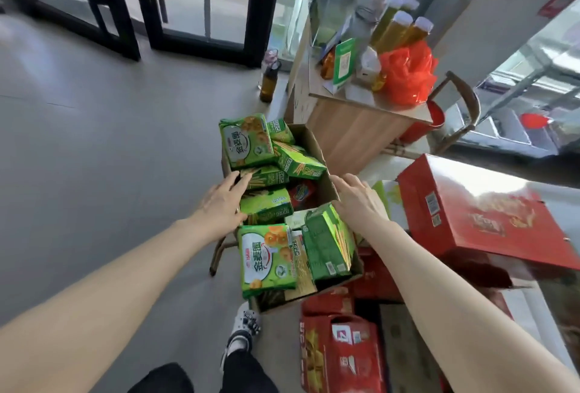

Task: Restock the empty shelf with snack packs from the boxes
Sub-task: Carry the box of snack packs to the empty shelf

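Your left hand (pixel 221 204) lies flat, fingers straight, on a green biscuit-stick box (pixel 265 177) at the left edge of the open cardboard carton (pixel 314 141). Your right hand (pixel 361 201), fingers also stretched and holding nothing, is at the carton's right wall; whether it presses the cardboard is unclear. The carton is heaped with green snack packs. One biscuit bag (pixel 248 141) leans at its far left corner. Another bag (pixel 266 260) sits at its near side, just beside an upright green box (pixel 328 248). Right of the carton lies a red gift box (pixel 470 204). Beyond the carton stands a wooden counter (pixel 354 138) carrying bottles (pixel 395 28).
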Demonstrator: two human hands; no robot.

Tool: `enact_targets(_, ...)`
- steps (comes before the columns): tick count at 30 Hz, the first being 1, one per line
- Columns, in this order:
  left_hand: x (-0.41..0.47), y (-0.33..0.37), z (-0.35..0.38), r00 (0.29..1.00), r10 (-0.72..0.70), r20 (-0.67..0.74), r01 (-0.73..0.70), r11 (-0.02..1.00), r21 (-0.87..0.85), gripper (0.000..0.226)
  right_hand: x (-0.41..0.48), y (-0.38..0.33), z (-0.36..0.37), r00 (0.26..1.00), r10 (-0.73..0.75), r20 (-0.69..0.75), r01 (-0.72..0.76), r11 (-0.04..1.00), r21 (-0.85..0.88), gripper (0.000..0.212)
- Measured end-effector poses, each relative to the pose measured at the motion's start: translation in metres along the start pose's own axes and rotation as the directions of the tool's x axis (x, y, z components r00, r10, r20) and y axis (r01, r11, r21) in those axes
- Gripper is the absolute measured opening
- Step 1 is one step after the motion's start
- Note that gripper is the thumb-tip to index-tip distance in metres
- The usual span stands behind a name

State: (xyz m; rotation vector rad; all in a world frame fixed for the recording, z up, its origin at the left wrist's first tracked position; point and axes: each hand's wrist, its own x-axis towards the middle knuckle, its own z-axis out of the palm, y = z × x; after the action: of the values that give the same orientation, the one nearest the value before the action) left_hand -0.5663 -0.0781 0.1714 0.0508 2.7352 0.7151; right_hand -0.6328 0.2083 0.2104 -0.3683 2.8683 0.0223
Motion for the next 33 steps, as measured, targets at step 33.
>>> enact_targets(33,0.112,-0.055,0.130,0.795,-0.607,-0.028,0.581,0.772,-0.258,0.082,0.173,0.076,0.146,0.967,0.027,0.253,-0.054,0.994,0.098,0.063)
